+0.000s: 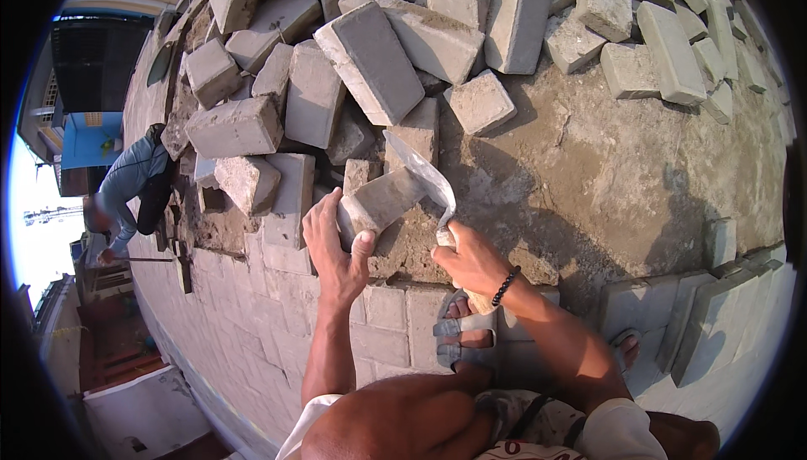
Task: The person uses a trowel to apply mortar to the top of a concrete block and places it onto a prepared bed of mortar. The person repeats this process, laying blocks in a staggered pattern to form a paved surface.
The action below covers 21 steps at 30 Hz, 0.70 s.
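Note:
My left hand [334, 241] has its thumb and fingers around the near left end of a small grey paving block [385, 199], which is tilted above the bare ground. My right hand [475, 262] is closed round the wooden handle of a trowel [430, 178], a dark beaded band on its wrist. The trowel's curved metal blade points away from me and lies against or just over the block's right end; exact contact cannot be told. Just beyond the blade, another paving block [414, 136] leans among the pile.
A heap of loose grey paving blocks [370, 60] spreads across the far side. Bare sandy soil [580, 166] lies to the right, laid pavers [378, 321] under my feet. More blocks stand on edge [714, 317] at the right. Another person [134, 178] bends at the left, holding a thin bar.

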Tool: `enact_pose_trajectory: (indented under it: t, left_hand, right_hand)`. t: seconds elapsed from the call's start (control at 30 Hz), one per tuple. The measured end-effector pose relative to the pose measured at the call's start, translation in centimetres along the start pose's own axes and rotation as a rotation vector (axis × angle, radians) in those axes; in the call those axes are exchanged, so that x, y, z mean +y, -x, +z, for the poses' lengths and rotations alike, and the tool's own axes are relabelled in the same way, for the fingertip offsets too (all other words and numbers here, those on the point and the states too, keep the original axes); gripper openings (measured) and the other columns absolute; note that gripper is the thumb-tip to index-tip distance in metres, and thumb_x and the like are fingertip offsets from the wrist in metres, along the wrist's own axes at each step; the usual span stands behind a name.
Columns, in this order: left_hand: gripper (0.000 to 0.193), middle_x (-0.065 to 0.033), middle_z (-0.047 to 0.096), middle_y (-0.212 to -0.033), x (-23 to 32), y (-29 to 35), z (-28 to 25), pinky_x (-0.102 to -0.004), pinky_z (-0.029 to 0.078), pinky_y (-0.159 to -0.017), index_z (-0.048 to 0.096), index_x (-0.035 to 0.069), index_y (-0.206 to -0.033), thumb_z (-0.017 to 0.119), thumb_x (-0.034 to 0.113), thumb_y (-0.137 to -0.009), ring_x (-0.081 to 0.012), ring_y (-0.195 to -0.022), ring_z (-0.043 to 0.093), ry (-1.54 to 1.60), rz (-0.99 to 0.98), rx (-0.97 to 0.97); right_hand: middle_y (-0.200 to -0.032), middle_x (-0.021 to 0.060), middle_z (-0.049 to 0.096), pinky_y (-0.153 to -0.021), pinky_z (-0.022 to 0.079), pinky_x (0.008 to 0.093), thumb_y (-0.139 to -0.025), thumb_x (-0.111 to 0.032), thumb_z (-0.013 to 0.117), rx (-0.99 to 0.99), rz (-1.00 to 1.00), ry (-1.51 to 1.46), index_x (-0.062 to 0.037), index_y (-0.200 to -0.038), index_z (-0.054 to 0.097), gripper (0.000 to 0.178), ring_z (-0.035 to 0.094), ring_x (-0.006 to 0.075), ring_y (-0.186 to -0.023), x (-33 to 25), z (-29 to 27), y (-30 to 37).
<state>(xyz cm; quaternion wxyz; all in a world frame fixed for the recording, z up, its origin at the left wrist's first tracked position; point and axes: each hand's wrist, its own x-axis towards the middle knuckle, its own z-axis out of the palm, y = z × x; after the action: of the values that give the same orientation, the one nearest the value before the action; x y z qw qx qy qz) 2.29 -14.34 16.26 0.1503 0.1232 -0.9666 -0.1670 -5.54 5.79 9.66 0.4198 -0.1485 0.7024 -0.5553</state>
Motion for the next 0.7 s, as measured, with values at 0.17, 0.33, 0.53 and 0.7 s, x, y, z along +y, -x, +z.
enact_pose_trajectory:
  t: [0.17, 0.33, 0.53, 0.7]
  left_hand:
    - [0.067, -0.0219, 0.051, -0.131, 0.3, 0.2, -0.1, -0.051, 0.03, -0.107, 0.048, -0.002, -0.137, 0.043, 0.054, -0.101, -0.0382, -0.122, 0.044, 0.025, -0.045, -0.018]
    - [0.069, -0.0228, 0.047, -0.131, 1.0, 0.5, -0.6, -0.0541, 0.025, -0.109, 0.05, -0.002, -0.131, 0.045, 0.058, -0.098, -0.0404, -0.125, 0.04, -0.018, -0.119, -0.064]
    - [0.069, -0.025, 0.042, -0.129, 3.2, 3.2, 0.3, -0.056, 0.026, -0.108, 0.047, -0.002, -0.129, 0.062, 0.053, -0.09, -0.0408, -0.125, 0.038, -0.04, -0.404, -0.04]
    - [0.077, -0.0253, 0.046, -0.127, 2.3, 5.1, -0.9, -0.0468, 0.036, -0.106, 0.048, -0.005, -0.133, 0.073, 0.045, -0.081, -0.0398, -0.119, 0.047, 0.125, -0.657, -0.132]
  right_hand:
    - [-0.081, 0.0318, 0.065, -0.07, 0.05, 0.0548, -0.09, -0.024, 0.059, -0.109, -0.103, 0.02, 0.0048, -0.11, 0.05, 0.036, 0.066, 0.0473, -0.082, -4.7, 0.1, 6.6]
    - [-0.09, 0.0342, 0.065, -0.075, 0.05, 0.0544, -0.088, -0.025, 0.059, -0.055, -0.044, 0.051, 0.0058, -0.112, 0.052, 0.039, 0.065, 0.0484, -0.087, 0.2, 2.9, 4.3]
    - [-0.088, 0.0332, 0.066, -0.072, 0.052, 0.0523, -0.088, -0.024, 0.058, 0.013, 0.117, 0.154, 0.007, -0.108, 0.056, 0.037, 0.067, 0.0464, -0.083, 5.0, 1.6, 0.5]
    - [-0.079, 0.0272, 0.067, -0.066, 0.054, 0.0459, -0.087, -0.027, 0.057, -0.047, 0.139, -0.069, 0.0076, -0.108, 0.058, 0.04, 0.07, 0.0359, -0.066, 4.2, 0.9, -0.1]
